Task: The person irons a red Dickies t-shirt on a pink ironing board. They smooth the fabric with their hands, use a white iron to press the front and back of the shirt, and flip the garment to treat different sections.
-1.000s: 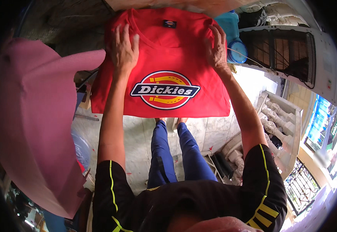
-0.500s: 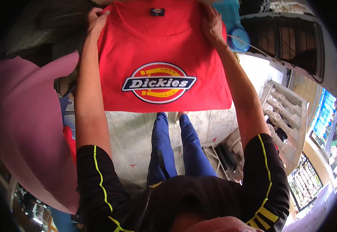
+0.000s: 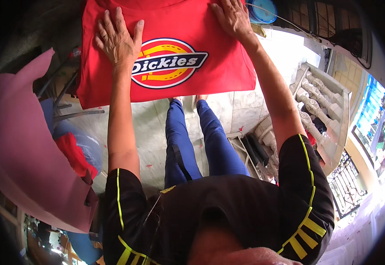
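Observation:
A red T-shirt [image 3: 221,57] lies spread in front of me, with a round printed emblem [image 3: 168,63] in yellow, red and dark blue on it. My left hand [image 3: 119,40] is open and flat on the shirt, fingers spread, beside the emblem's upper left. On the shirt's upper right rests my right hand [image 3: 233,18], also open, its fingers stretched away from me. The shirt's far edge runs out of the picture at the top, and what supports it is hidden underneath.
Mauve sheet material [image 3: 29,145] bulges up at my left, near a red cloth [image 3: 77,154] and dark metal legs [image 3: 77,115]. White balusters [image 3: 316,104] stand at the right. A blue round container [image 3: 262,11] is at the far right, above pale floor tiles [image 3: 148,132].
The shirt sits higher in the picture and a little farther left. My left hand has gone from its upper left edge to lying flat beside the emblem; my right hand stays near the upper right.

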Demonstrator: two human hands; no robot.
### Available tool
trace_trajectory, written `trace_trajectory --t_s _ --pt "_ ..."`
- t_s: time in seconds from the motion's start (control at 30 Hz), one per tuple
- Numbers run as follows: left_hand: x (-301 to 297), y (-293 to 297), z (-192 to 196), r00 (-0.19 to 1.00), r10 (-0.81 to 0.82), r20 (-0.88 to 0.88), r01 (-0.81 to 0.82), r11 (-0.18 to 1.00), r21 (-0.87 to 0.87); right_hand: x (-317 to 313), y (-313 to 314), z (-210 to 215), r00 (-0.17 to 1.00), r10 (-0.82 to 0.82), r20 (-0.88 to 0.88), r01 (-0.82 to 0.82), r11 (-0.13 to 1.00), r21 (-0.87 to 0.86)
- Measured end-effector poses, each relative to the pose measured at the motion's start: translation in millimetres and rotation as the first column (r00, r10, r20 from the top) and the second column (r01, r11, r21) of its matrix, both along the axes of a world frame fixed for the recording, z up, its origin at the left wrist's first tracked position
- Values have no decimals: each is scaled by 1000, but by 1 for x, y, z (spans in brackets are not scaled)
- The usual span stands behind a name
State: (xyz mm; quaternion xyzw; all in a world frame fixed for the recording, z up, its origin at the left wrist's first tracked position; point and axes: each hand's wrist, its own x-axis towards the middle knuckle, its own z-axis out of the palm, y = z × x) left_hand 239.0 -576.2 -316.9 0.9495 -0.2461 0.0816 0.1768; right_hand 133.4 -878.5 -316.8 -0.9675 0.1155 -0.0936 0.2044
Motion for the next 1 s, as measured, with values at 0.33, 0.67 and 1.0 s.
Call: trace_trajectory --t_s 0.33,0.67,1.0 --pt "-121 -16 23 985 -17 -170 33 995 94 -110 87 29 967 221 -129 -223 975 -1" --pt "-102 169 -12 778 548 -307 -503 837 217 -194 1 11 981 -61 -186 60 998 -10" --pt "-246 243 -9 500 512 -698 -696 717 28 -227 22 43 923 117 -366 -123 992 8"
